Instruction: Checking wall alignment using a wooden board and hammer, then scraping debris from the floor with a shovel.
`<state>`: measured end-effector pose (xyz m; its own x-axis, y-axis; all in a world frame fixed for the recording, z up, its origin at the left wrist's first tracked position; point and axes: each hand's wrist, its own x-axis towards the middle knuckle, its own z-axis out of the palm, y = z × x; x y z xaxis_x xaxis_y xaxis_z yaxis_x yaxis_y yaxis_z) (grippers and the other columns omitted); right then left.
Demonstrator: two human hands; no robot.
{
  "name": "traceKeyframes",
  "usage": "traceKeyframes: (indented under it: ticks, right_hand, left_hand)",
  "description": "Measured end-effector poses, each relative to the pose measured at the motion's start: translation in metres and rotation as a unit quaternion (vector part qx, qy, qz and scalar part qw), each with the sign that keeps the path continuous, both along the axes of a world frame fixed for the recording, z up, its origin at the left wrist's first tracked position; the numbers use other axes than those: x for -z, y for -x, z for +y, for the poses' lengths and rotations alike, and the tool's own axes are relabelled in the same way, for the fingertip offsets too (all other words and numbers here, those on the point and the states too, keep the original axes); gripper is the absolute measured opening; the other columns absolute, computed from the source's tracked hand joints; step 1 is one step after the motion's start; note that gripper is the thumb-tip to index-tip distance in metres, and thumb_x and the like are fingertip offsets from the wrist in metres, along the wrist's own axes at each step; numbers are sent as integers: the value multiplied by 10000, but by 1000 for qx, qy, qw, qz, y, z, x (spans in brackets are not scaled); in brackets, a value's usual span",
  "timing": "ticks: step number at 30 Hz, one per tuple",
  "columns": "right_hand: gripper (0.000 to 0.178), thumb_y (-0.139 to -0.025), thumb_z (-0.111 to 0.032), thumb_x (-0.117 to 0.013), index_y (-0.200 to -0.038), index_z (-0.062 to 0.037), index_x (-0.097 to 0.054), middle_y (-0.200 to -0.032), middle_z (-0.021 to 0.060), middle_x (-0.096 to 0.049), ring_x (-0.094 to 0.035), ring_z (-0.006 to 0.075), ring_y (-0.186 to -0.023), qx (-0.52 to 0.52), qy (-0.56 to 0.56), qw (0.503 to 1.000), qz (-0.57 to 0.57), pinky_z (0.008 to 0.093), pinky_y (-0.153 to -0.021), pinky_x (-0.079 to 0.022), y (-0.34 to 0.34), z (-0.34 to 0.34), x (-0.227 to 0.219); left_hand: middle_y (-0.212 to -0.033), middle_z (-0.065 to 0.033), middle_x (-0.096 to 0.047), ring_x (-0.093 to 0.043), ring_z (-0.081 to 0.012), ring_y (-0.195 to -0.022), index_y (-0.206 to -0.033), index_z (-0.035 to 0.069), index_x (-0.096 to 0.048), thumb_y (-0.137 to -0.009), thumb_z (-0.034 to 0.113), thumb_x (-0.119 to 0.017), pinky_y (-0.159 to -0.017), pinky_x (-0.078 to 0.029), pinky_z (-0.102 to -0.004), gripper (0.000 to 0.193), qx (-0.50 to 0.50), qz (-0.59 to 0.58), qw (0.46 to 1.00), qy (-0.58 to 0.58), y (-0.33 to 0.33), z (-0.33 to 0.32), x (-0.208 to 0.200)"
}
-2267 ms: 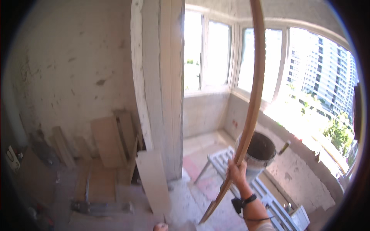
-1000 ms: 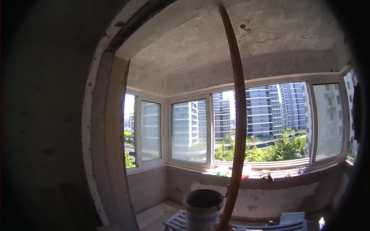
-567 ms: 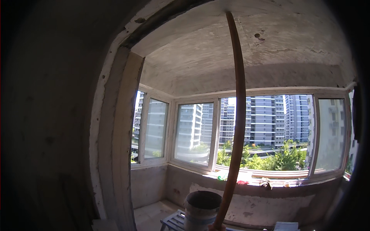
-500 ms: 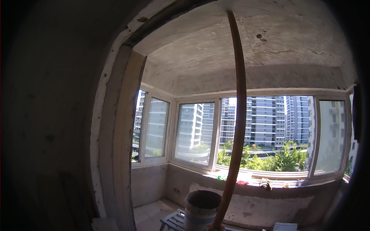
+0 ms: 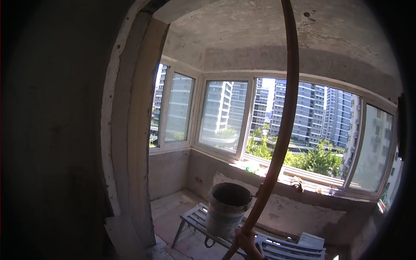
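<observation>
My right hand [image 5: 247, 243] comes in at the lower edge with its fingers wrapped round a long brown wooden pole [image 5: 284, 130]. The pole slants up from the lower edge, and its top passes out of the picture. Just beyond the hand, a dirty bucket [image 5: 220, 216] stands upright on a slatted metal work platform [image 5: 195, 216]; its inside is dark. The pole crosses in front of the bucket's right side without hiding its rim. My left hand does not show.
A wall edge [image 5: 138, 130] stands upright close on the left, with a flat grey panel [image 5: 125, 236] at its foot. Windows line the far wall above a sill [image 5: 277, 173] holding small items. A white box-like object [image 5: 311, 240] is behind the platform's right part.
The view has tipped downward, so the bucket, platform and my right hand show more fully. In the picture, the pole's upper part sits farther right and its top has left the frame.
</observation>
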<state>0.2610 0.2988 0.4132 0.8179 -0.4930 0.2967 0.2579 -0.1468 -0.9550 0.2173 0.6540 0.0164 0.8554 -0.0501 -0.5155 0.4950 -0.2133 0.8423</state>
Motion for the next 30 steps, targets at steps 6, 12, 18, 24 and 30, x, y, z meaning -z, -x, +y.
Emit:
traceKeyframes:
  ticks: [6,12,18,24,30]
  right_hand:
    - [99,-921,-65,-571,-860,-62,-493,-588,33,-504,-520,134,-467,3,-44,986,-159,262,-445,-447,41,-14,-11]
    - [118,-947,-111,-548,-870,-70,-469,-636,31,-468,-481,137,-537,91,-58,984,-139,306,-539,-468,94,-43,-1]
    - [147,-961,-135,-539,-850,-78,-460,-644,33,-456,-463,151,-553,134,-96,974,-155,322,-563,-455,164,-67,9]
    - [215,-983,-182,-511,-802,-85,-446,-642,36,-441,-434,149,-537,157,-100,965,-185,326,-549,-432,208,-103,17]
    - [268,-989,-267,-527,-796,-100,-445,-649,22,-425,-403,140,-539,194,-115,954,-196,317,-565,-408,269,-143,13]
  left_hand:
    - [-746,-31,-664,-604,-117,-617,-893,11,-669,-871,162,-644,-551,-483,-282,155,-42,31,995,80,29,-6,-20]
    - [-765,-16,-652,-597,-111,-622,-968,22,-673,-871,201,-654,-555,-475,-273,205,6,165,986,-17,77,21,-46]
    - [-765,-10,-639,-586,-94,-609,-965,48,-655,-888,200,-635,-487,-443,-244,171,21,194,979,-55,81,30,-54]
    - [-819,-23,-631,-575,-97,-599,-1022,49,-629,-901,193,-617,-460,-413,-226,189,0,183,979,-89,70,30,-83]
    - [-877,-26,-650,-615,-118,-711,-1051,53,-630,-894,229,-631,-536,-458,-251,236,35,204,971,-120,117,4,-101]
